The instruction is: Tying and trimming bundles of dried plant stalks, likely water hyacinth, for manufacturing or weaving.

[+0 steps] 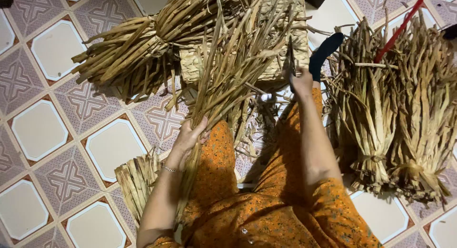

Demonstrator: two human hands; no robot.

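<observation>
Her left hand [190, 136] is clamped around a sheaf of dry tan reed strips [228, 72] fanning up and away, while her right hand [301, 81], closer to their tips, grips dark-handled scissors [291, 58] above the patterned tile floor [43, 129].

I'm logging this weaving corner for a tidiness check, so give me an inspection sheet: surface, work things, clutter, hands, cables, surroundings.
Surface: patterned tiled floor, white and mauve tiles.
Job's things: bunch of dried leaf strips fanning upward; partly woven mat lying on the floor behind it.
Clutter: tied bundle at upper left, two tied bundles at right, small bundle by the left arm, loose scraps between the knees.
Grippers: left hand in a closed grip on the bunch; right hand closed on scissors.
Cables: nothing seen.
Surroundings: red stick at upper right; orange patterned garment over the legs.
</observation>
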